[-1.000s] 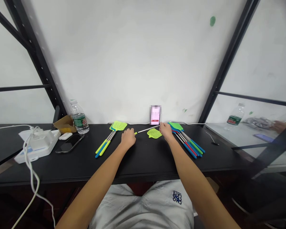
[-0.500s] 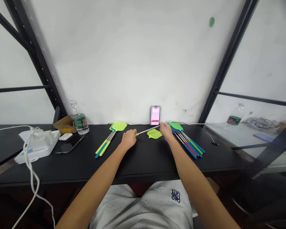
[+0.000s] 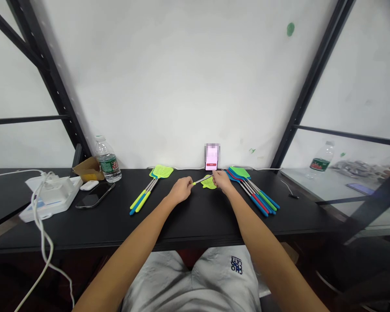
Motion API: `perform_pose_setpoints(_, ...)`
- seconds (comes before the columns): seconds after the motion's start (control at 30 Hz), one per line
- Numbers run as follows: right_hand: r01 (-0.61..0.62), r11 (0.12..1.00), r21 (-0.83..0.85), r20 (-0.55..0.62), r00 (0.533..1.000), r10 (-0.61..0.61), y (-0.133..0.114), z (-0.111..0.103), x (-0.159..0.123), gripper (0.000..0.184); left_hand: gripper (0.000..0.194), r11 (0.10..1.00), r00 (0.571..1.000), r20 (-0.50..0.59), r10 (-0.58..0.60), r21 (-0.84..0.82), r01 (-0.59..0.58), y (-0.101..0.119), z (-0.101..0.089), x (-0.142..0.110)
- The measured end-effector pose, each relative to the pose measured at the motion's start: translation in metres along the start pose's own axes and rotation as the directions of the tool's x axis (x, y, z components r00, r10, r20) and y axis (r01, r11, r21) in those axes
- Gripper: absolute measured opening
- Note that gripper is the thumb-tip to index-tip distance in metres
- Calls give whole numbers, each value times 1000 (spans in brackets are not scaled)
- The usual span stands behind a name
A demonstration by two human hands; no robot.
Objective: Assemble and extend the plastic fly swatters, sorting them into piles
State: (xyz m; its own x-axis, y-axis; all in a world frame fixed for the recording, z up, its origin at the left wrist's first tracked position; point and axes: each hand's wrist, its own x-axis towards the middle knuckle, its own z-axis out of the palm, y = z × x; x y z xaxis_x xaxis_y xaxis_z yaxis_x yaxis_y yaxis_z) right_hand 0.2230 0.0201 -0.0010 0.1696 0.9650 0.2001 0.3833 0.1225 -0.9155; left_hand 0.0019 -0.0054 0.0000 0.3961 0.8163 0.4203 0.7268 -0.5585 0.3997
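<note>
Both of my hands hold one fly swatter over the black desk (image 3: 195, 221). My left hand (image 3: 181, 190) is closed round its handle end. My right hand (image 3: 221, 181) pinches the thin metal rod next to the yellow-green swatter head (image 3: 209, 183). The rod between my hands looks short. A small pile of swatters with green and blue handles (image 3: 149, 190) lies to the left. A larger pile with blue, red and green handles (image 3: 255, 193) lies to the right of my right hand.
A phone (image 3: 212, 157) stands against the wall behind my hands. At the left are a water bottle (image 3: 107, 160), a dark phone (image 3: 95, 196), a white earbud case (image 3: 89, 185), a cardboard box (image 3: 88, 170) and a white charger with cables (image 3: 52, 194). Another desk with a bottle (image 3: 321, 159) is at the right.
My hands have come closer together: the left moved right, the right moved left, and the rod showing between them has grown shorter.
</note>
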Motion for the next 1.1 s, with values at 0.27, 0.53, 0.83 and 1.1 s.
perform_pose_setpoints(0.27, -7, 1000, 24, 27, 1000, 6, 3, 1, 1, 35, 18, 999, 999, 11, 47, -27, -47, 3, 0, -1)
perform_pose_setpoints(0.53, 40, 998, -43, -17, 999, -40, 5, 0, 4, 36, 23, 1000, 999, 33, 26, -15, -26, 4, -1, -1)
perform_pose_setpoints(0.83, -10, 951, -308, -156, 987, -40, 2, -10, 3, 41, 29, 986, 993, -9, -117, 121, 117, 10, -7, -3)
perform_pose_setpoints(1.1, -60, 746, -663, -24, 998, 59, -9, -2, -13, 75, 27, 975, 982, -80, -169, 132, 179, 8, -6, -2)
